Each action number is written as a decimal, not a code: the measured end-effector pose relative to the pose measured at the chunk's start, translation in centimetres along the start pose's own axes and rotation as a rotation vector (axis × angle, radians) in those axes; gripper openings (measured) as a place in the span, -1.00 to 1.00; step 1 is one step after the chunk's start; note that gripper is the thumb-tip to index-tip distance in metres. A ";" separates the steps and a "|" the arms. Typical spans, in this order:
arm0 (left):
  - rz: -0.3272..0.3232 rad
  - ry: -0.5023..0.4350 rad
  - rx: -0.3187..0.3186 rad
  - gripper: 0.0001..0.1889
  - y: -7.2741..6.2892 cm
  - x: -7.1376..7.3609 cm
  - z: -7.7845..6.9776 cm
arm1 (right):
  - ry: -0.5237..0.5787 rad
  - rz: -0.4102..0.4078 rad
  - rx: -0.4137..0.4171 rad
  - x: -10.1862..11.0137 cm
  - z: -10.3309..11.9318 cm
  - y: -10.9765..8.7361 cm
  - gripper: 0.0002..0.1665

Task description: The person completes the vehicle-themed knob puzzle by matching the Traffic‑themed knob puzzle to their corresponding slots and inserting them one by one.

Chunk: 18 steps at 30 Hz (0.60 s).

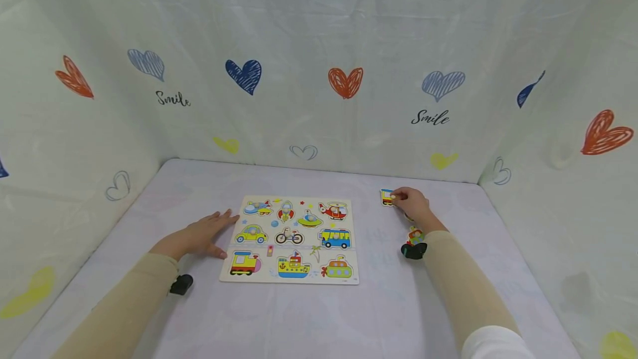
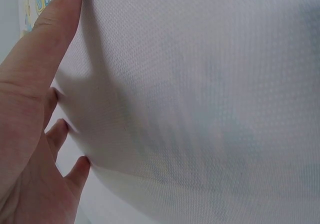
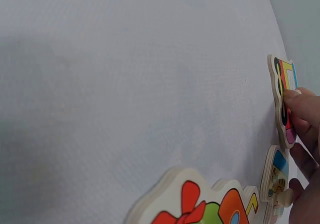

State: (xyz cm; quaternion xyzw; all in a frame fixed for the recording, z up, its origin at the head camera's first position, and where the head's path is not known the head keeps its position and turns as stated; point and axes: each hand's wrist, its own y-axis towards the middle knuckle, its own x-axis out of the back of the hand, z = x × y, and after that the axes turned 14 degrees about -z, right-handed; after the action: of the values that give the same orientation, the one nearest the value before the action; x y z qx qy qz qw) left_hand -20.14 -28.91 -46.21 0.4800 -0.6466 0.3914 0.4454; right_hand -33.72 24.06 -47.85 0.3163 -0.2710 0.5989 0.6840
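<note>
At the upper right of the table, in the head view, my right hand (image 1: 412, 202) pinches a train puzzle piece (image 3: 281, 99) at its knob. Just below that hand, in the right wrist view, lie a boat piece (image 3: 275, 171) with a knob and a submarine piece (image 3: 195, 204). My left hand (image 1: 204, 235) rests at the left edge of the wooden puzzle board (image 1: 319, 280), fingers spread and thumb near its lower left side. Printed vehicle pictures cover the board, with a train picture (image 1: 244, 263) at its lower left.
The pale cloth-covered table (image 1: 299, 320) runs back to a white curtain (image 1: 299, 26) with printed hearts. Black wrist devices (image 1: 413, 250) sit under both wrists. The right forearm sleeve (image 1: 463, 281) passes beside the submarine piece.
</note>
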 end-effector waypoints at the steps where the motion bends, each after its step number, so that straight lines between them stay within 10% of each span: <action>1: 0.001 0.000 0.001 0.07 0.0 0.0 0.0 | 0.005 -0.001 0.000 0.0 0.1 -0.1 -0.71; 18: -0.007 -0.003 -0.015 0.07 -0.3 0.4 -0.4 | 0.125 0.026 -0.002 0.2 -0.1 -0.7 -0.77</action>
State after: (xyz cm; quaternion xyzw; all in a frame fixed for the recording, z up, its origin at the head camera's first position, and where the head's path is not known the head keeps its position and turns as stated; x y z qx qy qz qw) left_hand -19.83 -28.69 -45.72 0.4796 -0.6485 0.3842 0.4491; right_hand -32.99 24.16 -47.86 0.2741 -0.2326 0.6259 0.6921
